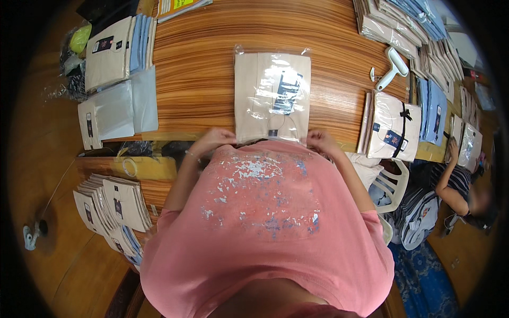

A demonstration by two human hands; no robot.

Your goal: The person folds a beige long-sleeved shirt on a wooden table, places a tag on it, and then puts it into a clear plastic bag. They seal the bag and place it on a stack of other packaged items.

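A folded beige garment in a clear plastic bag (pixel 272 95) lies flat on the wooden table (pixel 201 58) right in front of me. My left hand (pixel 213 139) grips its near left corner and my right hand (pixel 319 140) grips its near right corner, both at the table's front edge. My pink shirt hides the bag's near edge and part of both wrists.
Stacks of bagged beige and blue garments (pixel 114 50) sit at the left, more (pixel 408 26) at the far right, and a tied bundle (pixel 395 132) beside me. A white lint roller (pixel 391 69) lies right of centre. Another person (pixel 458 180) sits at the right. More stacks (pixel 114 209) rest low left.
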